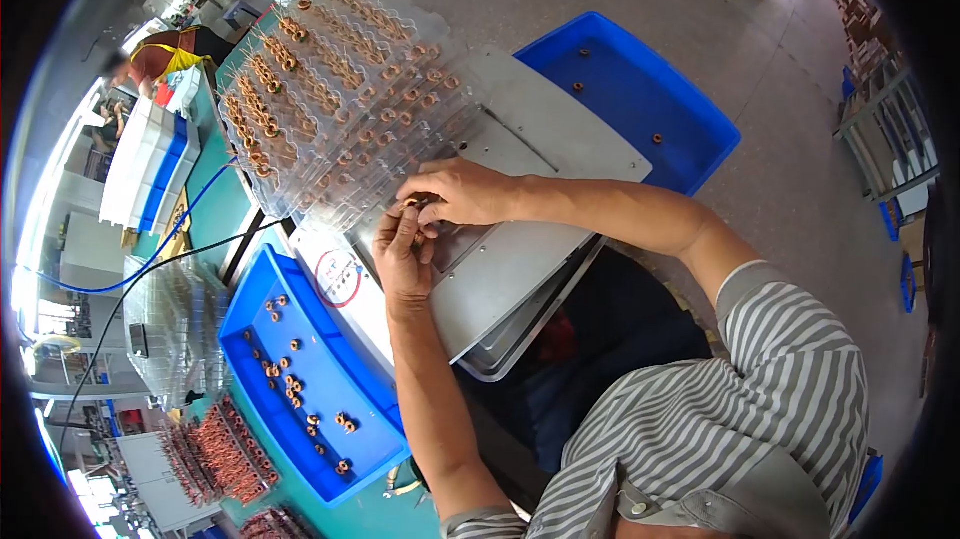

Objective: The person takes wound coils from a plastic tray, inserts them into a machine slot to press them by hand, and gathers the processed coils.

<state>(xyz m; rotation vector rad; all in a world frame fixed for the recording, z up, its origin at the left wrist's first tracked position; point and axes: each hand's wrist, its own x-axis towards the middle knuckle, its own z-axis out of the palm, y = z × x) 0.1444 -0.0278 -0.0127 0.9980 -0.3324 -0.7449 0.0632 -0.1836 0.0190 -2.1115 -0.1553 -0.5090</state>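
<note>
My right hand (462,193) and my left hand (405,253) meet over the front of a grey metal work plate (530,274). Both have their fingers pinched together around a small copper-coloured ring coil (412,202), mostly hidden by the fingertips. Just beyond the hands rises a stack of clear plastic trays (385,109). Its top tray bears rows of copper coils (262,74) with wire leads sticking out.
A blue bin (345,369) with loose ring coils stands at the left, and another blue bin (640,69) with a few lies beyond the plate. Red-wired parts (235,449) sit at lower left. Cables (150,269) cross the left side. A co-worker (175,54) is at far left.
</note>
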